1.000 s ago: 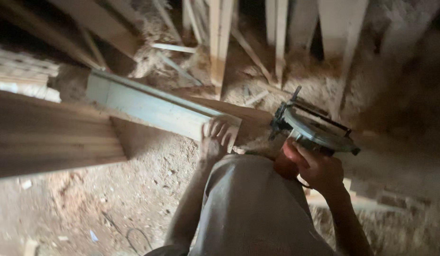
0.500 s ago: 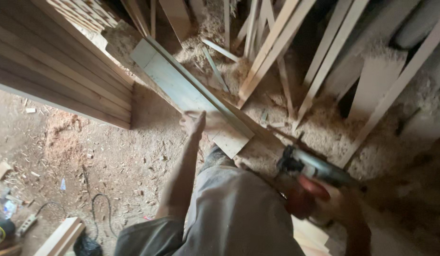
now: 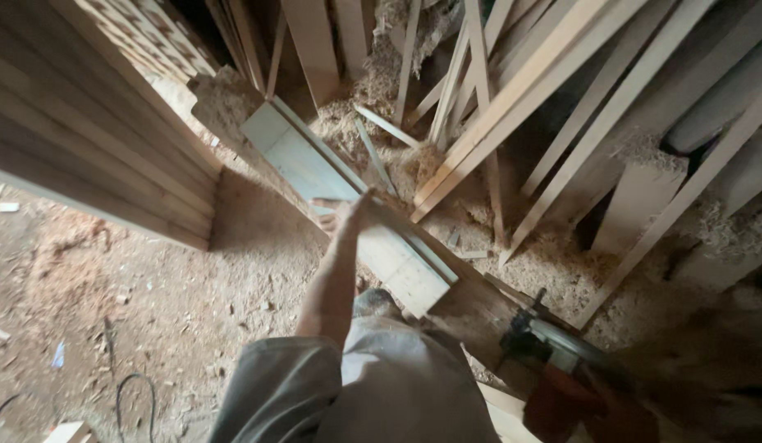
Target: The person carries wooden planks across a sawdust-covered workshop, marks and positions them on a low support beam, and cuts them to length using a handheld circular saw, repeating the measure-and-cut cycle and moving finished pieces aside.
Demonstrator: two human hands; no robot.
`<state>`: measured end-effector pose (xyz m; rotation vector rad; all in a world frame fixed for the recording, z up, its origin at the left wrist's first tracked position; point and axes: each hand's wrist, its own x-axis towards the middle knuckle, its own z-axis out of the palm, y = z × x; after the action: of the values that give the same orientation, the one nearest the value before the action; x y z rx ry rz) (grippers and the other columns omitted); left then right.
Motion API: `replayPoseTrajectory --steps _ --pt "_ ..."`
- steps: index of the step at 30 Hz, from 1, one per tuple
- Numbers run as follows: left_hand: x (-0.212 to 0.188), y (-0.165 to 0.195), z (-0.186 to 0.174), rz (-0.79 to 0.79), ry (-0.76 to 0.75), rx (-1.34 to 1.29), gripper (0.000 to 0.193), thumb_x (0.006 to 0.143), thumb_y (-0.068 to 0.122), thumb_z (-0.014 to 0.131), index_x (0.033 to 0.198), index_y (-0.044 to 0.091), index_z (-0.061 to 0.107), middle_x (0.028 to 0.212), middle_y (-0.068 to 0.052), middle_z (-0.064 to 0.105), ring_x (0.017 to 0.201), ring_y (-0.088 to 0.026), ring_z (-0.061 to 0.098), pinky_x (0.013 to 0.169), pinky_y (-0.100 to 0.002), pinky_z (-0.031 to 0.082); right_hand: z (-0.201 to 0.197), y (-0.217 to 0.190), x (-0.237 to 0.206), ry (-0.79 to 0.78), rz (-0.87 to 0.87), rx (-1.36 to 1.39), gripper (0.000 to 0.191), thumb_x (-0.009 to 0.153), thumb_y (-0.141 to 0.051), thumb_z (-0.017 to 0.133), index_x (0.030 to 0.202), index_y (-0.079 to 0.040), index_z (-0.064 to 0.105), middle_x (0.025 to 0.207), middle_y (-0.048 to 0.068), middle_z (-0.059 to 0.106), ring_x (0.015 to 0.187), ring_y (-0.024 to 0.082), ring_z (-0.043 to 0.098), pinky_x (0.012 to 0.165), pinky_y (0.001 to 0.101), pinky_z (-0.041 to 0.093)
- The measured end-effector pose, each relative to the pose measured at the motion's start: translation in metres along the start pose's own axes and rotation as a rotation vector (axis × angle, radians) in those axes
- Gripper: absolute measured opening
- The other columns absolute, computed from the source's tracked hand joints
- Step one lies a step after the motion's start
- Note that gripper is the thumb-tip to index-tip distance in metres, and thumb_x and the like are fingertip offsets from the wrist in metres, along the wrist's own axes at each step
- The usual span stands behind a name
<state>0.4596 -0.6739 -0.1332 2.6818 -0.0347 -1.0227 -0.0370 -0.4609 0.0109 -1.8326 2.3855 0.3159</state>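
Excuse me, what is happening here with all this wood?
A person stands in a sawdust-covered workshop. The left hand rests on a long pale wooden plank that lies across a dark beam. The right hand grips a handheld circular saw at the plank's near end. Thin wooden slats lean behind, and stacked boards stand on the left.

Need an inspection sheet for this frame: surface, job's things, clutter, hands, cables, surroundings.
Surface: dirt floor covered in sawdust.
Job's things: pale board lying flat across a low wooden support; circular saw at its near end.
Clutter: loose slats leaning and crossing beyond the board; sawdust heaps; small scraps on the floor.
Hands: left hand resting on the board; right hand at the saw, blurred, grip unclear.
Cables: dark cable looped on the floor at lower left.
Surroundings: tall stack of planks at left; more timber standing at the back.
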Motion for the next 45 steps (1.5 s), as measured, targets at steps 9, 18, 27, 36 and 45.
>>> replayPoseTrajectory --steps 9,18,27,36,45 --pt "0.017 -0.004 -0.027 -0.107 -0.047 0.045 0.174 0.047 0.076 0.093 0.162 0.017 -0.023 0.156 -0.03 0.023 0.145 -0.044 0.028 0.114 -0.064 0.031 -0.023 -0.143 -0.06 0.299 -0.308 0.286 0.054 0.089 -0.031 0.072 0.132 0.0 0.062 0.126 0.025 0.066 0.119 0.045 0.062 0.107 0.0519 0.049" --pt "0.067 -0.112 -0.104 0.463 -0.492 -0.827 0.15 0.054 0.049 0.095 0.157 0.012 -0.009 0.151 -0.031 0.029 0.139 -0.042 0.043 0.116 -0.057 0.043 0.028 -0.3 -0.143 -0.118 -0.221 0.672 0.099 0.074 -0.033 0.083 0.15 0.009 0.035 0.143 0.031 0.045 0.126 0.043 0.053 0.101 0.0507 0.047" --pt "0.052 -0.217 -0.123 0.345 -0.789 -1.278 0.109 0.076 0.032 0.081 0.159 0.026 0.011 0.146 -0.013 0.037 0.131 -0.03 0.046 0.106 -0.053 0.045 0.05 -0.29 -0.182 -0.202 -0.373 0.932 0.067 0.076 -0.021 0.088 0.134 0.001 0.059 0.126 0.019 0.069 0.115 0.029 0.065 0.099 0.0436 0.053" --pt "0.017 -0.327 -0.083 -0.054 -1.199 -1.268 0.091 0.082 0.059 0.069 0.149 0.008 0.036 0.134 -0.016 0.054 0.123 -0.036 0.054 0.104 -0.054 0.045 -0.006 -0.232 -0.232 0.045 -0.427 0.91 0.096 0.063 -0.009 0.09 0.148 -0.001 0.046 0.132 0.025 0.056 0.118 0.033 0.059 0.094 0.041 0.052" --pt "-0.115 -0.45 -0.025 -0.508 -1.542 -0.851 0.099 0.074 0.072 0.061 0.143 0.002 0.047 0.14 -0.02 0.055 0.128 -0.041 0.052 0.113 -0.057 0.037 0.034 -0.081 -0.356 -0.064 -0.281 0.892 0.064 0.078 -0.027 0.083 0.135 -0.007 0.063 0.109 0.013 0.076 0.089 0.021 0.075 0.078 0.0366 0.062"
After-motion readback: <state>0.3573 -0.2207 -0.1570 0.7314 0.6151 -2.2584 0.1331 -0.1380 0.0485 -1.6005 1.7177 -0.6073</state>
